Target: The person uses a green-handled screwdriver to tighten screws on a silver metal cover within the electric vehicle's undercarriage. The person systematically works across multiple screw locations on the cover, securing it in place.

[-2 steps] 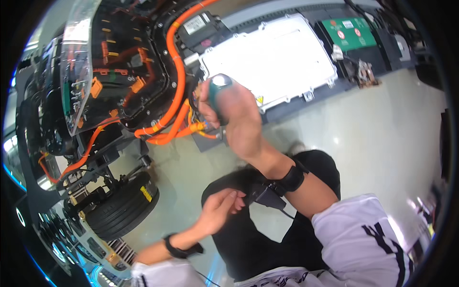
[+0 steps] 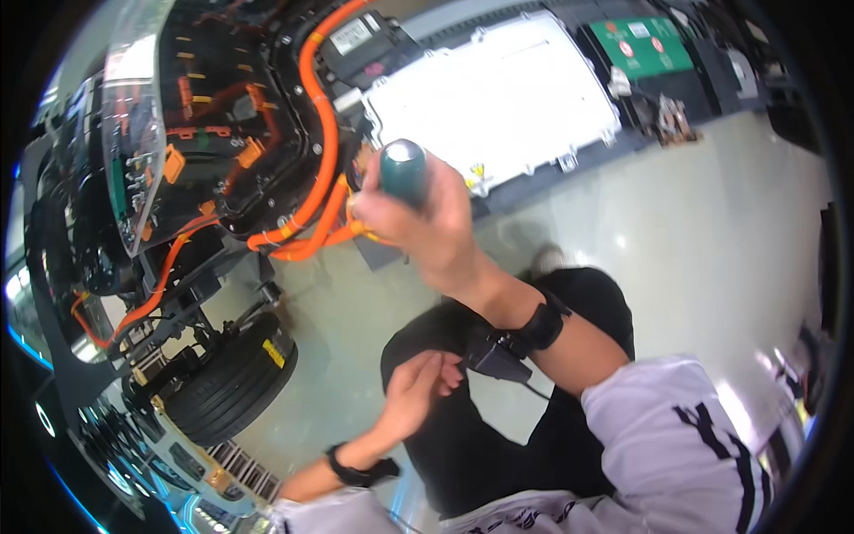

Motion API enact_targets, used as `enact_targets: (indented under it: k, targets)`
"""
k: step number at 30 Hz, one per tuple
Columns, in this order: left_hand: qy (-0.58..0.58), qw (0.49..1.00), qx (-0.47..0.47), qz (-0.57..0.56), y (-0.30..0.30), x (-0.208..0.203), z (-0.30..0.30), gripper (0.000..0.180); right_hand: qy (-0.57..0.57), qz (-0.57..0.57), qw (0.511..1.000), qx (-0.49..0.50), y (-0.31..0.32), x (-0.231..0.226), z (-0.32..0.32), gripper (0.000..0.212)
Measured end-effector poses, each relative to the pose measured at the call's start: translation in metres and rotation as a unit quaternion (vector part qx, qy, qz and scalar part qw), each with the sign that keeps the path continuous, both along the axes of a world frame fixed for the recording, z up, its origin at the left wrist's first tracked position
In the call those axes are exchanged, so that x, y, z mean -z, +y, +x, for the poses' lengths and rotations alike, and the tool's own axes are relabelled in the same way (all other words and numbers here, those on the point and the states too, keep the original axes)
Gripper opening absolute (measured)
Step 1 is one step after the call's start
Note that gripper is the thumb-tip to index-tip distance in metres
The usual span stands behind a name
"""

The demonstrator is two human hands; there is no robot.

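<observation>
My right hand (image 2: 431, 218) is closed around a green-handled tool (image 2: 403, 178) with a rounded, shiny end that faces up. The tool's lower part is hidden under the hand, so its kind does not show. This hand is over the near left corner of a white metal housing (image 2: 498, 98), beside thick orange cables (image 2: 325, 218). Below it, near my left knee, my left hand (image 2: 418, 387) rests with its fingers curled together and nothing visible in them.
Left of the housing stands a dark unit under a clear cover (image 2: 138, 116). A black tyre (image 2: 236, 383) is at the lower left. Beyond the housing's right end lies a green panel (image 2: 640, 49) with labels. Pale, shiny floor (image 2: 685, 205) runs along the housing's near side.
My right hand has turned, and the green handle now stands more upright with its end facing me. The whole view has shifted slightly. My left hand keeps its curled pose.
</observation>
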State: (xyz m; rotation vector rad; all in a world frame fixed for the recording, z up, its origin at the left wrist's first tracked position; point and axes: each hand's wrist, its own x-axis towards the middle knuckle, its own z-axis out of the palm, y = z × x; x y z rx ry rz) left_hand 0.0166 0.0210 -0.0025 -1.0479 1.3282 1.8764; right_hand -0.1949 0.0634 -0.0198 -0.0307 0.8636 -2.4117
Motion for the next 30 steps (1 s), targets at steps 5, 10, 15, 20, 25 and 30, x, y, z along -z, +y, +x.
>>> enact_targets:
  k: [5, 10, 15, 20, 25, 30]
  targets:
    - [-0.179, 0.888, -0.397, 0.15, 0.051, -0.092, 0.045, 0.045, 0.125, 0.257, 0.958, 0.006, 0.005, -0.05, 0.077, 0.02]
    - [-0.092, 0.672, -0.647, 0.348, 0.01, -0.115, 0.041, 0.041, 0.26, 0.402, 0.874, -0.078, 0.016, -0.127, 0.141, 0.026]
    - [-0.049, 0.806, -0.531, 0.257, -0.035, -0.149, 0.01, 0.037, 0.259, 0.411, 0.866, -0.118, 0.034, -0.184, 0.156, 0.035]
    - [-0.029, 0.868, -0.429, 0.248, -0.046, -0.123, -0.04, 0.036, 0.207, 0.494, 0.841, -0.071, 0.029, -0.202, 0.136, 0.035]
    - [-0.064, 0.88, -0.413, 0.225, -0.037, -0.085, -0.094, 0.032, 0.098, 0.569, 0.812, -0.078, 0.031, -0.174, 0.093, 0.034]
    - [-0.057, 0.916, -0.348, 0.19, -0.033, -0.04, -0.136, 0.035, 0.003, 0.598, 0.789, -0.14, 0.024, -0.122, 0.051, 0.034]
